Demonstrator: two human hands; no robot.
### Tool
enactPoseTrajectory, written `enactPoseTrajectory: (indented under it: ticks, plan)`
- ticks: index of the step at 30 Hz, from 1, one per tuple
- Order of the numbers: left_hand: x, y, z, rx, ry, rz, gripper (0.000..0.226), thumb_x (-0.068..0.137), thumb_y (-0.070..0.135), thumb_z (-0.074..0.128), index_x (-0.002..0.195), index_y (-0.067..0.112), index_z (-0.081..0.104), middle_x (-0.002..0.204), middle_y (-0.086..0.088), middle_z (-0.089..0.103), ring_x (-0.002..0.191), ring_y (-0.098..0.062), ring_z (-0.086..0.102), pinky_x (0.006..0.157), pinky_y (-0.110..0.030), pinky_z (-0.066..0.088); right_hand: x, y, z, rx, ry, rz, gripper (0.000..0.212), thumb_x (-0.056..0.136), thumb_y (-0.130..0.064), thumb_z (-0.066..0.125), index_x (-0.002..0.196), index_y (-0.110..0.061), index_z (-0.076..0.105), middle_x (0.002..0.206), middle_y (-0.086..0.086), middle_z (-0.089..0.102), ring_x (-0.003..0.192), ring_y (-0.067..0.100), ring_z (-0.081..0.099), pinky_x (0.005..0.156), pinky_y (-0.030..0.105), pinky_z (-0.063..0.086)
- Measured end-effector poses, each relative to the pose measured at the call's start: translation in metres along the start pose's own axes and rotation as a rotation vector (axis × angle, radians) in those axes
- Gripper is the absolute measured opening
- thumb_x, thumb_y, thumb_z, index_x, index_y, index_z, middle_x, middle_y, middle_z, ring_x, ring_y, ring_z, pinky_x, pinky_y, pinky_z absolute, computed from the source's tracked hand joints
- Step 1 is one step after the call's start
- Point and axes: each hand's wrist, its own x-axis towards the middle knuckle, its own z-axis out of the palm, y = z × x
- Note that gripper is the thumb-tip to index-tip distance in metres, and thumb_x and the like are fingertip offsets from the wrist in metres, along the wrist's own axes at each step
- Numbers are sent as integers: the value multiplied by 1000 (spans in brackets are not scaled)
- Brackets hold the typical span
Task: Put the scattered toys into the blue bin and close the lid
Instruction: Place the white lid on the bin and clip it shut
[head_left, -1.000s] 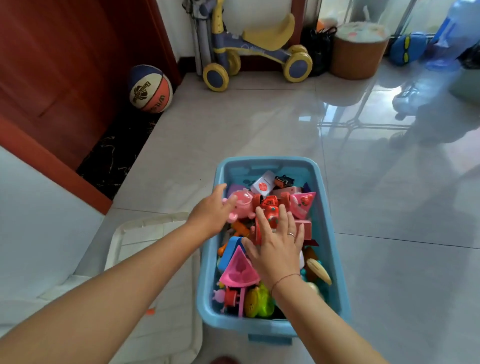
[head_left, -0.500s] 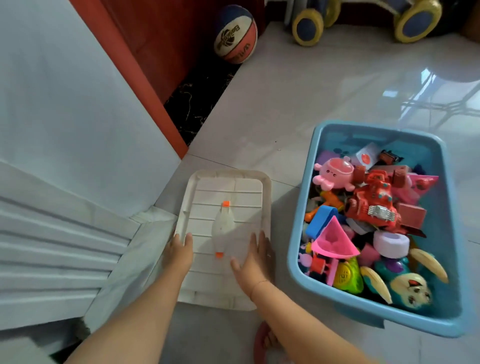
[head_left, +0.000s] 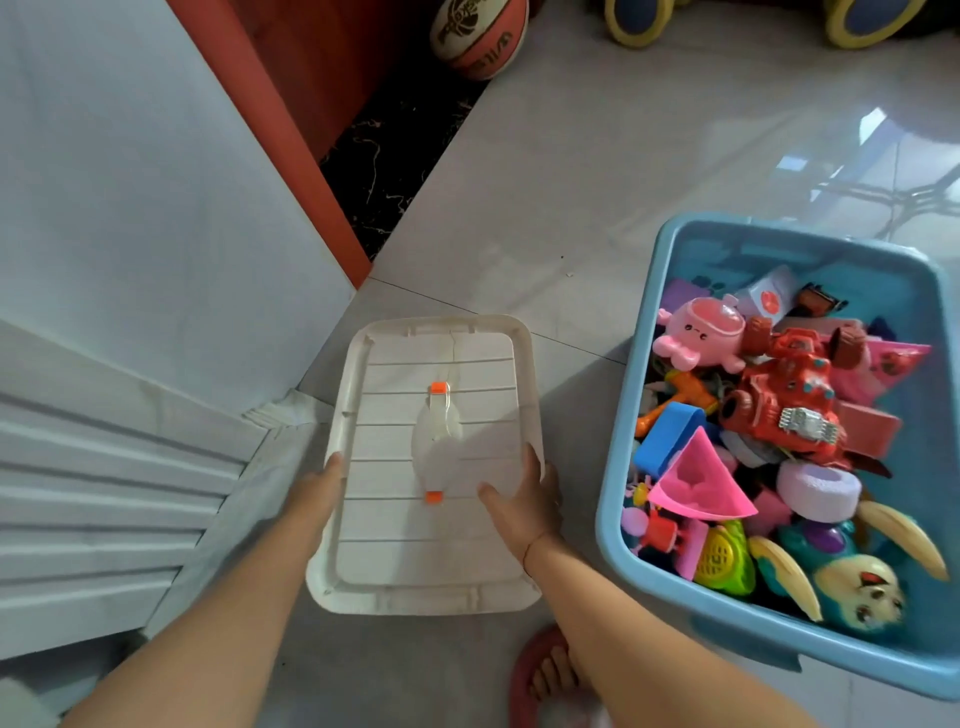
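Fingers (head_left: 534, 460) of right hand (head_left: 519, 501) wrap the white lid (head_left: 431, 519) at its right rim, thumb on top. Left hand (head_left: 317, 491) grips the left rim, thumb up, its fingers hidden underneath. Lid not on yet: it looks underside-up, low over the floor (head_left: 571, 182), just beside the blue bin (head_left: 618, 467). Toys (head_left: 779, 405) piled in bin, none visible loose on floor. Collecting looks done. Left: flip lid, seat it on bin.

The left hand (head_left: 318, 486) and right hand (head_left: 522, 501) grip opposite edges of the white lid (head_left: 441, 358); the blue bin (head_left: 621, 431), full of toys (head_left: 779, 410), stands just right of the right fingers (head_left: 531, 461).
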Motion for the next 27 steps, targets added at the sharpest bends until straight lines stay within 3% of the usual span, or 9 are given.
enactPoseTrajectory:
  ticks: [6,10,13,17,19,22,25,27]
  plan:
    - [-35,45,-67,-126,101,202,54,99,40,36,136,2,43,144,-19,41,131,-33,39,108,-41,29,-24,-48,-3,275,1,-160,80,83,-43,59,146,-33,12,156,2,10,143,25,15,116,45,22]
    - [-77,85,-112,-169,67,375,35,100,17,40,130,1,50,138,-17,48,122,-30,46,104,-38,33,-46,-79,-20,190,17,-214,81,83,-52,55,148,-30,10,158,7,3,145,29,8,117,51,16]
    - [-118,110,-130,-185,-39,476,26,98,21,44,119,13,59,128,-17,58,118,-33,53,103,-44,40,-69,-88,-43,197,47,-279,83,82,-57,54,148,-28,11,158,3,5,146,27,7,117,51,15]
    - [-202,147,-100,-289,-261,605,26,96,17,50,120,22,57,104,-8,68,87,-20,65,71,-30,52,-100,-108,-93,461,-71,-393,84,83,-60,52,148,-20,18,155,0,21,142,21,22,116,43,21]
    - [-250,160,-68,-340,-414,620,32,93,12,55,125,15,56,107,-10,68,93,-26,67,76,-34,55,-117,-122,-125,628,-143,-401,82,79,-67,50,141,-16,33,145,-6,38,135,19,34,111,38,26]
    - [-310,166,-20,-246,-473,767,38,89,7,61,126,11,54,105,-4,66,92,-17,63,76,-22,51,-138,-132,-175,841,-160,-403,37,92,-51,43,117,-25,48,107,-12,54,103,9,47,92,29,33]
    - [-354,163,20,-119,-526,908,36,87,12,65,121,15,54,99,3,64,79,-5,62,67,-14,49,-140,-117,-218,959,-51,-330,37,88,-41,57,112,-14,58,98,4,57,94,20,54,84,37,44]
    - [-371,160,42,-12,-658,939,42,88,18,64,127,20,48,106,7,61,87,-1,61,70,-9,49,-139,-94,-244,846,112,-294,23,82,-27,67,95,-7,63,85,11,62,81,26,61,75,39,50]
